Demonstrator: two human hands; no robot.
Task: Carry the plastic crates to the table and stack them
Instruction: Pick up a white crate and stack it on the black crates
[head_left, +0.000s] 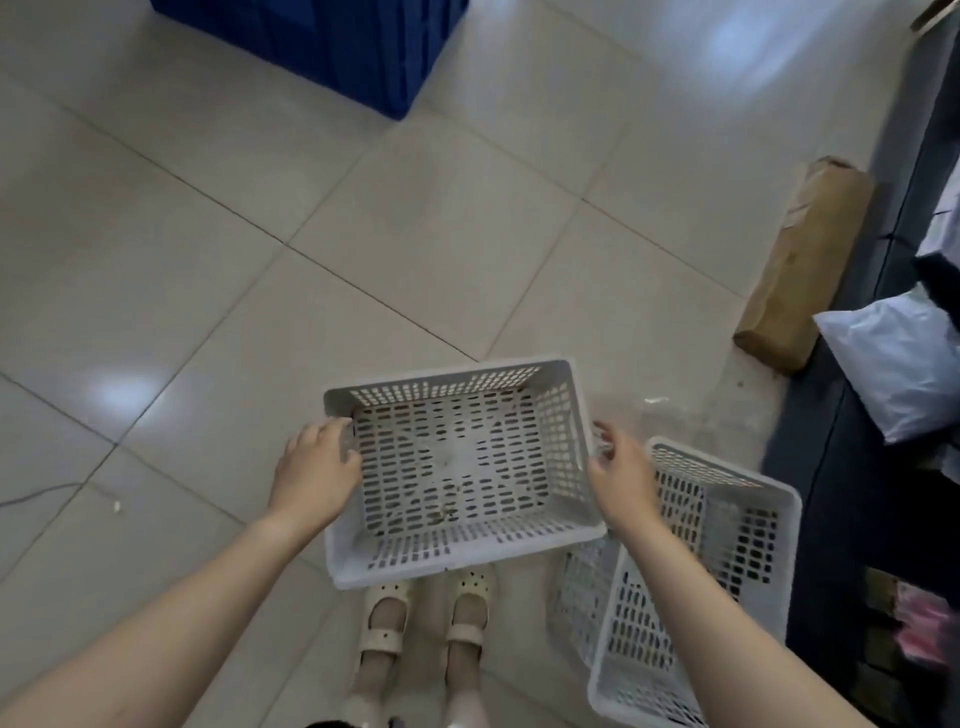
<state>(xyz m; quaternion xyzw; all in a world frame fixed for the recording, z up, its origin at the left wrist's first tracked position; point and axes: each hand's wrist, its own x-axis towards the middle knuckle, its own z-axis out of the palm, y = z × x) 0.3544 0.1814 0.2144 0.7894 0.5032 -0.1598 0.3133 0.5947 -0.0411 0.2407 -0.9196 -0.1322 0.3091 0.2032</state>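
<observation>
A white perforated plastic crate (457, 462) is held level above the tiled floor, over my feet. My left hand (317, 467) grips its left rim and my right hand (621, 470) grips its right rim. The crate is empty apart from a few small specks on its bottom. A second white perforated crate (727, 545) stands on the floor at the lower right, partly hidden behind my right forearm. No table is in view.
A dark blue stack of plastic bins (332, 41) stands at the top. A brown paper-wrapped parcel (800, 260) lies on the floor at right, beside a dark shelf unit (852, 467) holding a white bag (904, 358). A thin cable (41, 493) crosses the floor at left.
</observation>
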